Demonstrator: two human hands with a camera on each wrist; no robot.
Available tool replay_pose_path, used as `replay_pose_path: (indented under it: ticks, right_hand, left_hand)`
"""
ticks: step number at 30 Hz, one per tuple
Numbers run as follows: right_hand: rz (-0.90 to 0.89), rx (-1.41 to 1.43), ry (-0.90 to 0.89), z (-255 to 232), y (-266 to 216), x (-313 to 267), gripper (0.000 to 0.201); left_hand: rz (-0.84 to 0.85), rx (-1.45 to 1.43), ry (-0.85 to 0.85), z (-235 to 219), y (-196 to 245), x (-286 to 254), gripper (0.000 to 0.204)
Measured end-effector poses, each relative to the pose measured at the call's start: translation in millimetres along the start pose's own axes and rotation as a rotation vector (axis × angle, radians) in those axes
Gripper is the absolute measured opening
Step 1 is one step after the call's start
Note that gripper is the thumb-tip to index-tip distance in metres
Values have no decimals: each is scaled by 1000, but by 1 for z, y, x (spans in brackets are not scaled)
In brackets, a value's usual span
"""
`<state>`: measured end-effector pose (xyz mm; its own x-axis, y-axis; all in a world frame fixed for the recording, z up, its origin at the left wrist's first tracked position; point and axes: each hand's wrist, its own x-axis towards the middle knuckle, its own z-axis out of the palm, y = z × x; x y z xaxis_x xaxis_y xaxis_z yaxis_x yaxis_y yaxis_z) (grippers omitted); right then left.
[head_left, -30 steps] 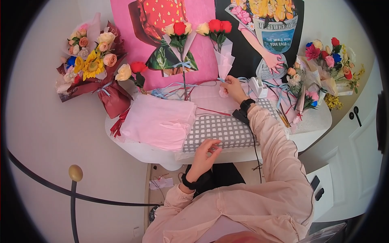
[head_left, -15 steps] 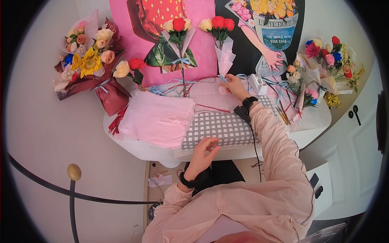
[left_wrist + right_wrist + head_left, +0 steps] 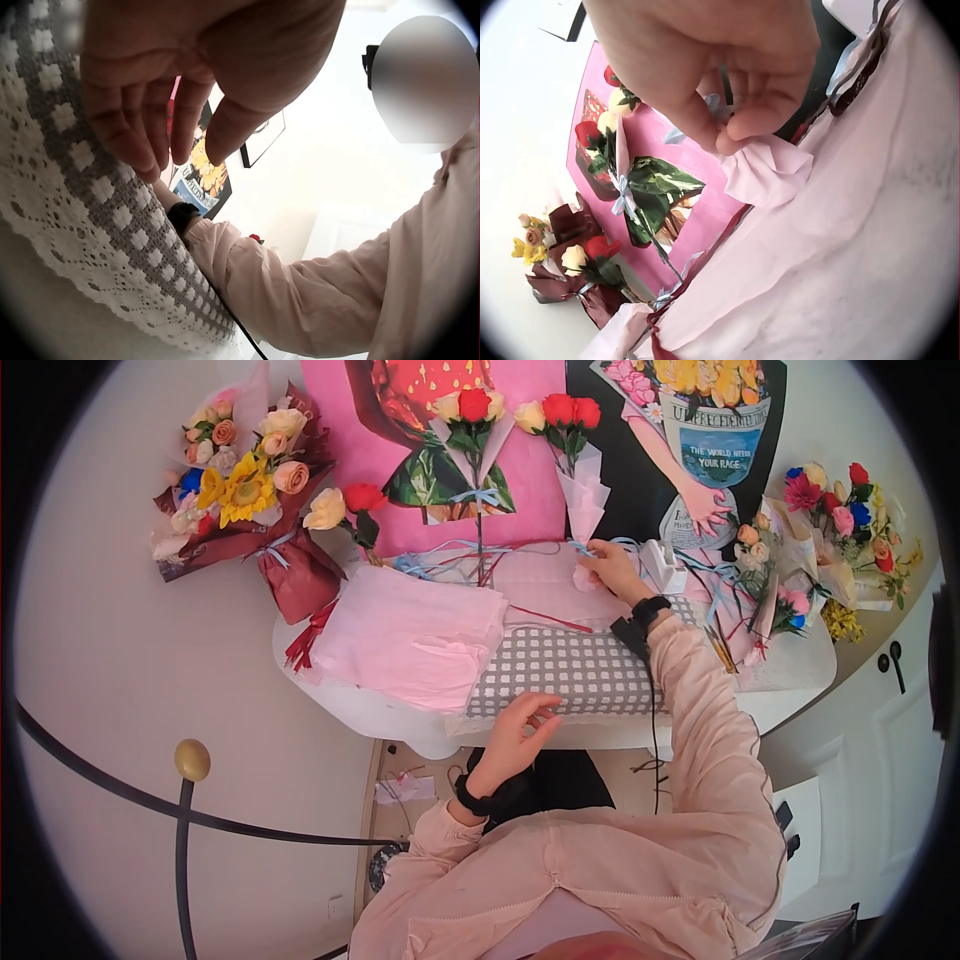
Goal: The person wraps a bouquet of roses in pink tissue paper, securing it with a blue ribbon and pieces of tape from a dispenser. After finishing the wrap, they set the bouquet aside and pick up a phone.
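At the back of the table, my right hand (image 3: 613,572) pinches the gathered neck of a small rose bouquet (image 3: 583,500) in pale pink paper. Its red and cream roses (image 3: 570,410) point up against the black poster. The right wrist view shows thumb and fingertips together at the neck, light blue ribbon (image 3: 676,136) beside them and the flared pink paper end (image 3: 769,172) below. My left hand (image 3: 518,738) hovers by the table's front edge with loosely bent fingers and nothing in them. Beneath it lies a grey-and-white checked cloth (image 3: 560,665) with a lace border (image 3: 82,262).
Pink paper sheets (image 3: 410,630) lie at the table's left. Another rose bouquet (image 3: 475,445) leans on the pink poster, with loose roses (image 3: 345,510) beside it. Large bouquets stand left (image 3: 245,490) and right (image 3: 840,520). Ribbons and a white box (image 3: 662,565) are near the right hand.
The head view has turned, so the whole scene sits farther right in the picture. Both hands keep nearly the same place and pose, the right still at the bouquet's neck.
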<state>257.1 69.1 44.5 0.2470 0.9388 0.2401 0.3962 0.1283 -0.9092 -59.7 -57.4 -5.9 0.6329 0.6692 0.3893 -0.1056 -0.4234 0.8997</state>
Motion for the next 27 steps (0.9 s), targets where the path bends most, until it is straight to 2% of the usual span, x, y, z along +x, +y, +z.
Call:
replay_pose_path:
  ticks: [10, 19, 23, 27]
  right_hand:
    - [58, 54, 14, -3, -1, -3, 26]
    - [35, 186, -10, 5, 10, 3, 17]
    - [29, 128, 27, 8, 12, 5, 17]
    - [32, 58, 19, 6, 9, 3, 18]
  left_hand:
    - [-8, 11, -17, 2, 0, 2, 25]
    - [50, 51, 1, 1, -3, 3, 24]
    - [-15, 48, -5, 1, -1, 1, 25]
    - [-7, 50, -10, 1, -5, 1, 25]
